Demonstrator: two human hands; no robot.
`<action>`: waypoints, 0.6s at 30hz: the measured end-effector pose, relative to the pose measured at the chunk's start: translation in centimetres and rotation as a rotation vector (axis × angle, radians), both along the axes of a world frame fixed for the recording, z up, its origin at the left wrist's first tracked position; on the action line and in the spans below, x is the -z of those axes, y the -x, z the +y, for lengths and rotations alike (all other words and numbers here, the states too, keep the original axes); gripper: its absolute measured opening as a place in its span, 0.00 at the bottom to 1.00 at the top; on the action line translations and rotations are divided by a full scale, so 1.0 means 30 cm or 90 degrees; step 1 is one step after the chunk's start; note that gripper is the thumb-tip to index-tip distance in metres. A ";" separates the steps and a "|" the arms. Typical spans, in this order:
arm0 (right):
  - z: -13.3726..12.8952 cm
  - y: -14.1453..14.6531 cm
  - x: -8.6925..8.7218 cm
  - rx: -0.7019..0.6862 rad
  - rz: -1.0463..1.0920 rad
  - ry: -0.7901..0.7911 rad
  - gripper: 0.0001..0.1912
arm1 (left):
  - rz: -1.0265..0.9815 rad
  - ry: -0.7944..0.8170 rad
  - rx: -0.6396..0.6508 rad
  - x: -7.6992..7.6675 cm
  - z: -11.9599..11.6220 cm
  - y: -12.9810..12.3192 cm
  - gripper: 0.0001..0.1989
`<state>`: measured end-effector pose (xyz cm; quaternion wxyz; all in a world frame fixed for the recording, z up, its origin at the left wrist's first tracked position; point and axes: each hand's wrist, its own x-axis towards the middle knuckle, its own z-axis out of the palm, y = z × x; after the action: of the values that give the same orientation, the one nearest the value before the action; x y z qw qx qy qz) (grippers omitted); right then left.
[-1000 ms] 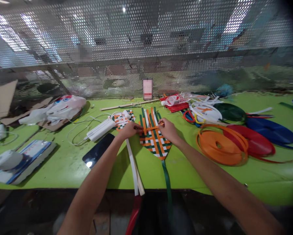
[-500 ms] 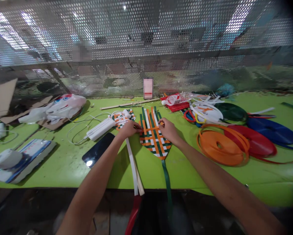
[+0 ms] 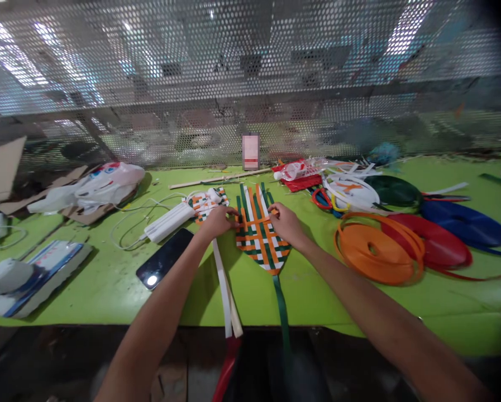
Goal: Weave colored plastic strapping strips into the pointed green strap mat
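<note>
A perforated metal screen point(image 3: 216, 61) stood along the back of a green worktable point(image 3: 325, 301). Flat coils of plastic strapping lay well to the right of both hands: an orange coil point(image 3: 365, 254) nearest, with a red coil point(image 3: 449, 245) and a blue coil point(image 3: 468, 223) beyond it.

The woven strap mat point(image 3: 265, 248), in orange, green and white, lay flat on the table between the two hands. Its long axis ran away from the body, the pointed end near and the loose strip ends fanned toward the screen. A green strap point(image 3: 280, 307) trailed from that point over the table's front edge. Neither hand was clearly nearer; each met the mat at its own side, by the upper part of the weave.

The left hand point(image 3: 220, 222) had its fingers drawn together, pinching the mat's left edge. The right hand point(image 3: 287, 225) held thumb and forefinger closed on the right edge, near the end of an orange cross strip point(image 3: 256, 221).
</note>
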<state>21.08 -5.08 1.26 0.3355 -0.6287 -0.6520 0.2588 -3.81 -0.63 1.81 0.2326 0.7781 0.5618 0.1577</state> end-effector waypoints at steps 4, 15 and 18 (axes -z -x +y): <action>-0.001 0.001 0.004 0.005 0.000 0.006 0.10 | 0.066 -0.059 -0.006 0.009 0.009 0.008 0.23; -0.009 -0.015 -0.001 0.003 0.030 0.028 0.13 | 0.234 0.079 0.075 -0.039 0.099 -0.013 0.12; -0.011 -0.026 -0.013 -0.006 0.033 0.007 0.10 | 0.231 0.069 0.088 -0.050 0.100 -0.026 0.10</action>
<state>21.87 -5.42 1.65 0.3476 -0.6203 -0.6449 0.2802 -3.02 2.36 3.32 0.1792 0.8166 0.5478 -0.0322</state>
